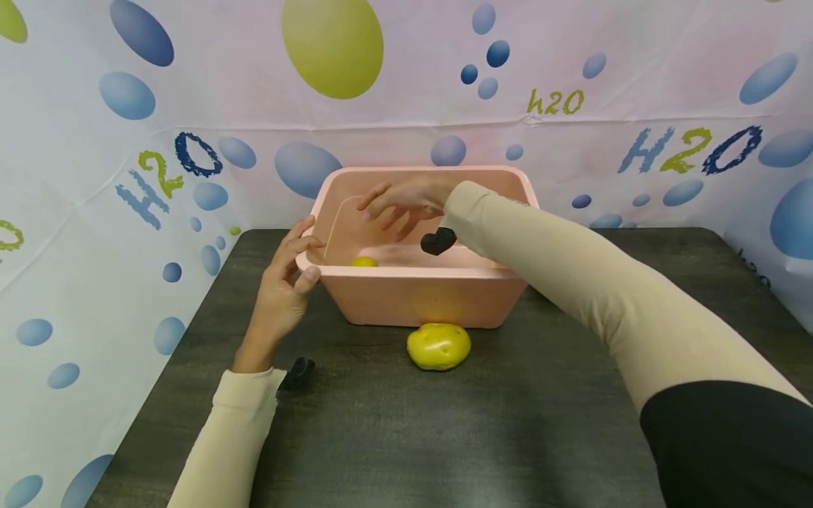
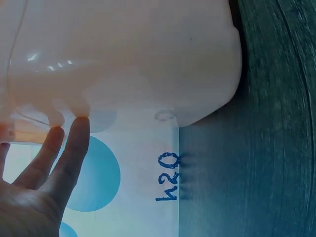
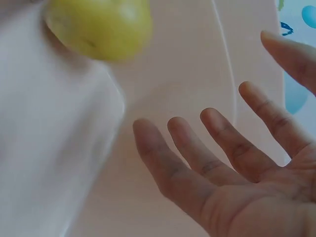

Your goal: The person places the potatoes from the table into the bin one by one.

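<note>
Yellow roundish fruit (image 3: 101,27) sits apparently near the pink plastic bin's (image 1: 419,296) front-left corner; my right hand (image 1: 409,200), fingers spread, suggests reaching; gripping needs curling.

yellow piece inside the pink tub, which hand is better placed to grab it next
Right, I'd judge: the right hand hangs over the pink tub, holding nothing, its fingers spread and the yellow piece in its wrist view. The left hand holds the tub's rim.
</note>
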A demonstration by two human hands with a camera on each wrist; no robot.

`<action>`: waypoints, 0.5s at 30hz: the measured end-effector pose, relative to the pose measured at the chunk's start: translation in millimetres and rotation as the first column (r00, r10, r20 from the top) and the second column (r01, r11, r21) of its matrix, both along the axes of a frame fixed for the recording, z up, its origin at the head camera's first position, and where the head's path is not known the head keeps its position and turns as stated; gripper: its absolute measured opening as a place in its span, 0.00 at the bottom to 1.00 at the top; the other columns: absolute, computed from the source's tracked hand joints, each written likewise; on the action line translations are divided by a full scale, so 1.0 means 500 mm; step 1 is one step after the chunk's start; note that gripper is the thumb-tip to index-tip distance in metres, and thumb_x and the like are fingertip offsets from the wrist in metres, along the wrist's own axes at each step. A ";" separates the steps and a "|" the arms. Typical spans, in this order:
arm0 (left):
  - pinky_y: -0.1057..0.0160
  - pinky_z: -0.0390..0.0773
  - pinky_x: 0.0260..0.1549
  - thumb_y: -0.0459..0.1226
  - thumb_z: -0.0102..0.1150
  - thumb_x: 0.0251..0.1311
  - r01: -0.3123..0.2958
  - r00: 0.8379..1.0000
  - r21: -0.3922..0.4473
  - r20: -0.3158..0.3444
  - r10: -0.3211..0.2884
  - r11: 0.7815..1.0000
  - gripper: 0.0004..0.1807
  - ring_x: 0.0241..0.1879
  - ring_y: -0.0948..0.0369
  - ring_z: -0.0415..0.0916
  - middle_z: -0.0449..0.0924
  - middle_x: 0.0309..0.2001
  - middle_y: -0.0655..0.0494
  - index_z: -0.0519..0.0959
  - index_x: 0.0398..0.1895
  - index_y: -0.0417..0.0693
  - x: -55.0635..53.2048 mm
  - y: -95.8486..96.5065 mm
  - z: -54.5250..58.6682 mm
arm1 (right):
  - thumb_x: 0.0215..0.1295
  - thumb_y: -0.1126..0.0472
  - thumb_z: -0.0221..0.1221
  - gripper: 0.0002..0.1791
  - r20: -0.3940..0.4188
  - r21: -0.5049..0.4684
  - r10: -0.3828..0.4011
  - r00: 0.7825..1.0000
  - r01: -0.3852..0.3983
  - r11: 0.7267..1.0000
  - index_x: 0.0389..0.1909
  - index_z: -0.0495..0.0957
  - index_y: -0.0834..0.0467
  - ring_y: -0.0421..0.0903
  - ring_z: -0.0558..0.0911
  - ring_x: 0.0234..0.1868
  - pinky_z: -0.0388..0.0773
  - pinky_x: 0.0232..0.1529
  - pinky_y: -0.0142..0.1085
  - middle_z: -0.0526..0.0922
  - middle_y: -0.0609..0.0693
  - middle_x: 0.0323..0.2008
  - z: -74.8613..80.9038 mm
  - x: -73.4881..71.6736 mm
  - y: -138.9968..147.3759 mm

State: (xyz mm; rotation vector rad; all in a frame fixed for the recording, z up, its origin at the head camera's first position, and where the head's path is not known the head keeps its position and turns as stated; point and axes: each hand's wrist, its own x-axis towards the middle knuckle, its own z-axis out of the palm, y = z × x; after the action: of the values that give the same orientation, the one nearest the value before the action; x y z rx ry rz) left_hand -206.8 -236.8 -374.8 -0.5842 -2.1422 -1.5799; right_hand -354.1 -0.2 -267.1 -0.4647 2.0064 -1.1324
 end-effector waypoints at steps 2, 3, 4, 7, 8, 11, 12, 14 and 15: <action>0.71 0.72 0.57 0.56 0.62 0.71 0.010 1.000 0.010 0.001 -0.010 1.000 0.32 0.79 0.51 0.59 0.63 0.80 0.57 0.77 0.62 0.38 0.000 0.001 0.000 | 0.73 0.56 0.62 0.29 -0.015 -0.003 -0.014 1.000 0.014 1.000 0.73 0.72 0.52 0.61 0.71 0.74 0.77 0.66 0.55 0.68 0.57 0.75 0.007 0.000 0.006; 0.71 0.73 0.57 0.55 0.62 0.71 0.014 1.000 0.016 0.002 -0.014 1.000 0.32 0.79 0.51 0.59 0.63 0.80 0.57 0.77 0.62 0.37 0.000 0.001 0.000 | 0.73 0.56 0.63 0.29 -0.023 -0.004 -0.017 1.000 0.017 1.000 0.73 0.73 0.53 0.61 0.72 0.74 0.77 0.66 0.56 0.68 0.56 0.75 0.010 0.000 0.009; 0.71 0.73 0.56 0.55 0.62 0.71 0.016 1.000 0.019 0.002 -0.016 1.000 0.32 0.79 0.51 0.59 0.63 0.80 0.57 0.76 0.62 0.37 0.000 0.001 0.000 | 0.72 0.56 0.63 0.29 -0.030 -0.004 -0.018 0.999 0.018 1.000 0.73 0.73 0.53 0.62 0.72 0.74 0.77 0.66 0.56 0.68 0.56 0.76 0.014 0.000 0.012; 0.71 0.73 0.56 0.53 0.62 0.72 0.013 1.000 0.020 0.011 -0.013 1.000 0.30 0.78 0.50 0.60 0.63 0.80 0.58 0.76 0.62 0.38 0.002 0.001 0.000 | 0.72 0.56 0.63 0.30 -0.033 -0.008 -0.016 0.999 0.015 1.000 0.74 0.72 0.54 0.62 0.71 0.75 0.75 0.67 0.58 0.67 0.55 0.77 0.023 0.001 0.021; 0.72 0.74 0.56 0.53 0.62 0.72 0.011 1.000 0.019 0.014 -0.011 1.000 0.29 0.78 0.50 0.60 0.63 0.80 0.58 0.76 0.62 0.38 0.002 0.001 0.000 | 0.72 0.56 0.63 0.30 -0.032 -0.007 -0.014 0.999 0.014 1.000 0.74 0.72 0.54 0.62 0.70 0.75 0.75 0.67 0.58 0.67 0.54 0.77 0.026 0.001 0.024; 0.72 0.74 0.56 0.51 0.62 0.72 0.010 1.000 0.019 0.023 -0.010 1.000 0.28 0.79 0.50 0.59 0.62 0.80 0.59 0.76 0.62 0.39 0.004 0.001 0.001 | 0.73 0.57 0.62 0.30 -0.030 -0.007 -0.010 1.000 0.010 1.000 0.74 0.72 0.54 0.61 0.69 0.77 0.74 0.68 0.58 0.68 0.54 0.77 0.034 0.001 0.036; 0.72 0.74 0.56 0.50 0.62 0.73 0.012 1.000 0.020 0.025 -0.013 1.000 0.27 0.79 0.50 0.59 0.62 0.80 0.59 0.76 0.63 0.39 0.004 0.001 0.001 | 0.73 0.57 0.62 0.30 -0.029 -0.010 -0.010 1.000 0.009 1.000 0.74 0.72 0.54 0.61 0.69 0.77 0.74 0.68 0.58 0.68 0.54 0.77 0.037 0.001 0.041; 0.72 0.74 0.56 0.50 0.61 0.73 0.011 1.000 0.016 0.026 -0.011 1.000 0.26 0.79 0.50 0.59 0.62 0.80 0.59 0.76 0.63 0.39 0.005 0.001 0.003 | 0.74 0.57 0.61 0.29 -0.025 -0.023 -0.009 1.000 0.008 1.000 0.74 0.71 0.55 0.61 0.68 0.77 0.74 0.68 0.58 0.68 0.54 0.77 0.042 -0.001 0.051; 0.72 0.73 0.56 0.50 0.61 0.73 0.009 1.000 0.013 0.025 -0.010 1.000 0.26 0.79 0.49 0.59 0.62 0.80 0.59 0.77 0.62 0.39 0.005 0.001 0.004 | 0.75 0.57 0.61 0.29 -0.023 -0.032 -0.006 1.000 0.006 0.999 0.75 0.71 0.55 0.61 0.68 0.77 0.74 0.68 0.58 0.68 0.55 0.77 0.046 -0.002 0.057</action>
State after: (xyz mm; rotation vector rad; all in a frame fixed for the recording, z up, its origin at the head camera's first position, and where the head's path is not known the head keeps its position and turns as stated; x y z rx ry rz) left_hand -204.2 -236.2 -372.8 -0.5742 -2.1493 -1.6128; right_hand -354.9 28.5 -244.0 -0.4901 2.0132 -1.1689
